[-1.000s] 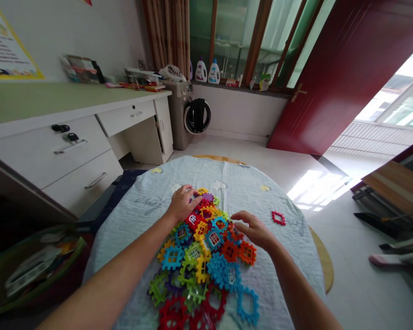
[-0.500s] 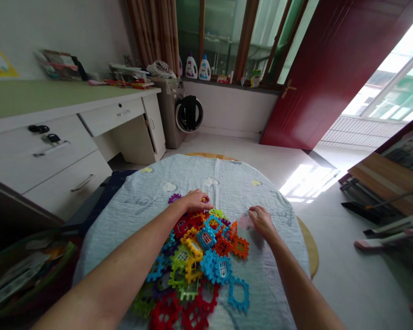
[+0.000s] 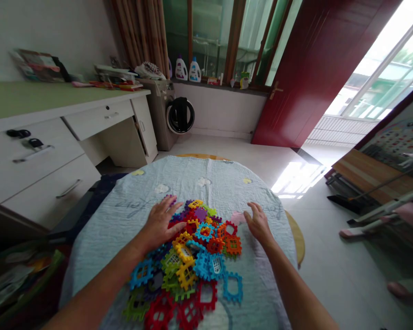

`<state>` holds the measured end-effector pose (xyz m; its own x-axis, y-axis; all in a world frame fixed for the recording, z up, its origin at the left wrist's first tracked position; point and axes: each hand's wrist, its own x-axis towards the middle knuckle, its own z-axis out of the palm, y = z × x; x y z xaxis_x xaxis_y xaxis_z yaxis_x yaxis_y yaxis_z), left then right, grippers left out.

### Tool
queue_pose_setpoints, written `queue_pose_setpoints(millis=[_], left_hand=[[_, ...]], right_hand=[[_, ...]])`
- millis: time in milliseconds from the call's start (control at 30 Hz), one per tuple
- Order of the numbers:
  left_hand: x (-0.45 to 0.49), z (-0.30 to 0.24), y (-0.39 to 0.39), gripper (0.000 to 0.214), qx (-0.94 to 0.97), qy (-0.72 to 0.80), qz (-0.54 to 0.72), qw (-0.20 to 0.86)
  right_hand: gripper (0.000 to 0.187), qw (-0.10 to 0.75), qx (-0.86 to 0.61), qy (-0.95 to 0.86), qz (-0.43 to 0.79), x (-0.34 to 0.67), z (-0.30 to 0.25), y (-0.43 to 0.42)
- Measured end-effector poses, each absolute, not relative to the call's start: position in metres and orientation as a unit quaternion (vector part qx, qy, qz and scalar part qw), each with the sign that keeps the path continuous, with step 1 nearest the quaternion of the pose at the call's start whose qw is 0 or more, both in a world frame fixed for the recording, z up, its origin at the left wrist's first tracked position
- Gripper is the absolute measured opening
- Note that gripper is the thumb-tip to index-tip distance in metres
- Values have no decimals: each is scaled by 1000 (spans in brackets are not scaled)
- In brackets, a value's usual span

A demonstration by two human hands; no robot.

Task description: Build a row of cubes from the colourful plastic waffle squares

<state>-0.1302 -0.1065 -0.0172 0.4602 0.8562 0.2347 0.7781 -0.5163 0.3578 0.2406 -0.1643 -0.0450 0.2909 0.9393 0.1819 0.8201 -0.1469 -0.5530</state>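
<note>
A heap of interlocking plastic building pieces (image 3: 184, 259) in red, blue, yellow, green, orange and purple lies on a round table under a pale blue cloth (image 3: 103, 238). My left hand (image 3: 161, 221) rests at the heap's upper left edge, fingers spread, with a purple piece (image 3: 170, 200) by its fingertips. To the right of the heap, apart from it, is my right hand (image 3: 258, 223), its fingers loosely stretched and holding nothing. Nearest to it are a red frame piece (image 3: 231, 228) and an orange one (image 3: 233, 245). A blue frame piece (image 3: 232, 287) lies at the heap's lower right.
A white desk (image 3: 103, 94) with drawers stands at the left, beside a washing machine (image 3: 161, 114) with its door open. Detergent bottles (image 3: 194, 71) stand on the windowsill. A red door (image 3: 296, 68) and a chair-like frame (image 3: 399, 215) are to the right.
My left hand has drawn back leftward and toward me, opening its fingers and uncovering purple and yellow pieces at the heap's far side. My right hand stays beside the heap. The view has shifted slightly.
</note>
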Motion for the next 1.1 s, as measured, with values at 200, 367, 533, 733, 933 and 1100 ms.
queue_pose_setpoints(millis=[200, 367, 533, 733, 933, 1100], left_hand=[[-202, -63, -119, 57, 763, 622, 169, 35], [-206, -71, -131, 51, 759, 628, 171, 36], [-201, -62, -137, 49, 756, 622, 192, 73], [-201, -55, -141, 49, 764, 594, 230, 102], [-203, -51, -144, 39, 749, 571, 303, 145], [-203, -51, -143, 35, 729, 576, 327, 173]], right_hand=[[59, 119, -816, -563, 51, 267, -68, -162], [59, 103, -817, -568, 22, 266, -75, -164], [61, 79, -823, -562, 14, 268, -75, -162], [60, 57, -823, -565, -2, 264, -71, -163], [59, 55, -827, -559, -14, 261, -68, -163], [59, 43, -827, -560, -19, 261, -68, -163]])
